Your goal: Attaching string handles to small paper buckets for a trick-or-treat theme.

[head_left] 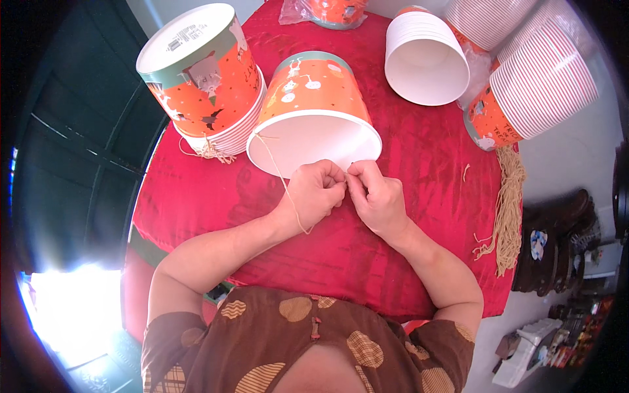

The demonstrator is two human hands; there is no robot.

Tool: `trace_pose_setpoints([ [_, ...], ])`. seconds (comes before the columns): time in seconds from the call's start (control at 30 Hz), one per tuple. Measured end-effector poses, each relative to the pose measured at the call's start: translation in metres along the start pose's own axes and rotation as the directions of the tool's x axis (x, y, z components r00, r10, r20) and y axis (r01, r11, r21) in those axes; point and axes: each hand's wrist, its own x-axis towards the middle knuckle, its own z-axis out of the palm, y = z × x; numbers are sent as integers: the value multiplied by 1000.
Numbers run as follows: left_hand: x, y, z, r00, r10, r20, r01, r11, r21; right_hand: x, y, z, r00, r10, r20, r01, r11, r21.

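Observation:
An orange paper bucket (316,88) with a green base band lies on its side, its white mouth toward me. A thin beige cord (278,171) runs from the left of its rim and hangs across my left wrist. At the near edge of the mouth, my left hand (318,191) is closed in a pinch. My right hand (377,198) pinches right beside it, fingertips almost touching the left ones. What the fingertips hold is hidden by the fingers.
Left, an upside-down stack of orange buckets (208,85) has knotted cord ends (213,152) at its foot. A bundle of beige cords (508,209) hangs at the red tablecloth's (419,262) right edge. White-mouthed bucket (426,62) and nested buckets (537,78) lie at the far right.

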Motion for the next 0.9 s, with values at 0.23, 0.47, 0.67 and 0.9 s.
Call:
trace_pose_setpoints([
  [0.23, 0, 0, 1, 1000, -20, -2, 20, 999, -38, 0, 2, 0, 999, -42, -26, 42, 999, 22],
  [0.47, 2, 0, -3, 997, -69, -22, 66, 992, -107, -3, -3, -9, 998, 48, -35, -43, 990, 136],
  [0.67, 2, 3, -3, 997, -78, -14, 76, 989, -128, -3, -6, -13, 997, 69, -21, -68, 997, 40],
  [0.9, 3, -1, -2, 997, -77, -16, 75, 991, -115, -2, -8, -7, 991, 133, 8, -132, 991, -34],
])
